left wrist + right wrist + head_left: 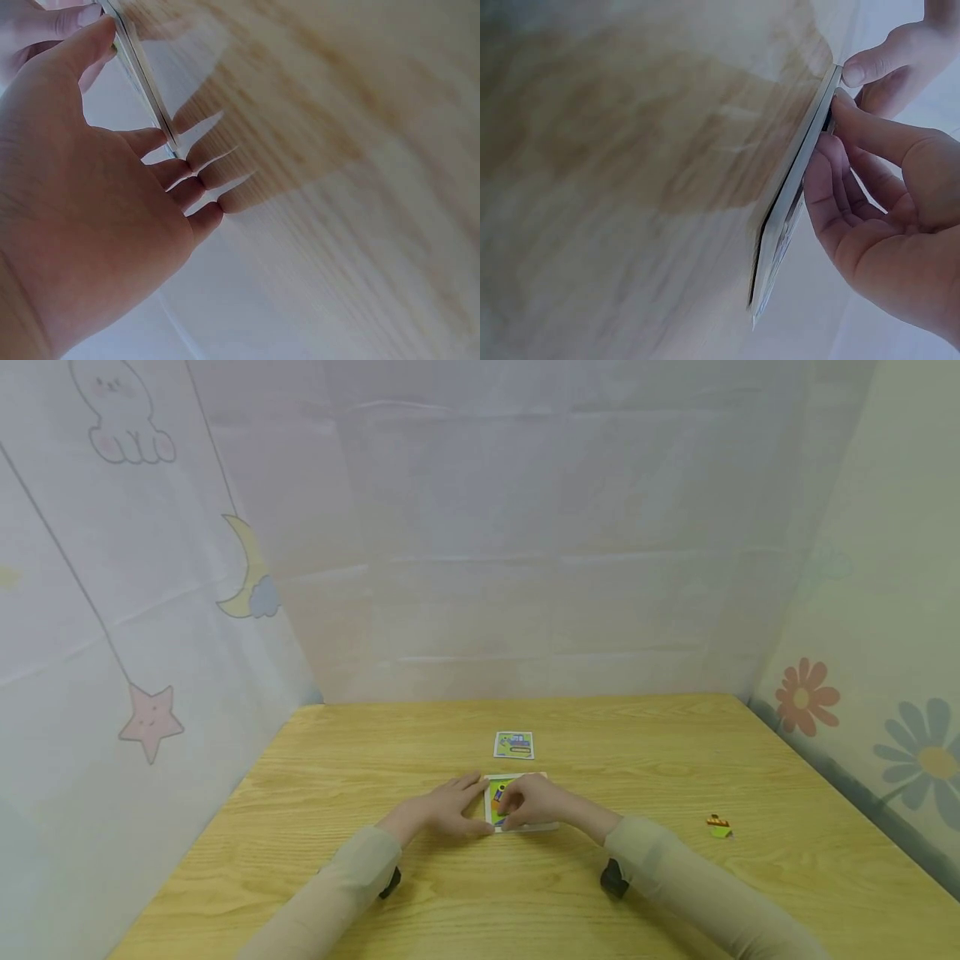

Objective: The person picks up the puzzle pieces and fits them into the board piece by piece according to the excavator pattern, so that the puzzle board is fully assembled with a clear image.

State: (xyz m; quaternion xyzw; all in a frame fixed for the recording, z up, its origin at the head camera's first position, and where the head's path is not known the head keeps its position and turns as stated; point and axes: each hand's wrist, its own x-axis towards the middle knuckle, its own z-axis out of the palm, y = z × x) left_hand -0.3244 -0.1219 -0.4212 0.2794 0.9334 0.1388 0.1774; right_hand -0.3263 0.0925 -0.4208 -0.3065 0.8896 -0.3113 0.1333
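A shallow puzzle tray [487, 806] with a pale frame lies on the table, a colourful picture showing in it. My left hand [452, 807] rests at its left side, fingers spread and fairly straight. In the left wrist view, thumb and forefinger touch opposite ends of the tray's edge [146, 75]. Over the tray bends my right hand [538, 800], its fingers curled. Thumb and fingers pinch a small, dark-looking puzzle piece [827, 122] low against the tray in the right wrist view; most of the piece is hidden by the fingers.
Behind the tray lies a square picture card [513, 745] with a white border. Loose puzzle pieces [718, 827] sit to the right, beyond my right forearm. Printed cloth [480, 568] hangs along the table's back and both sides.
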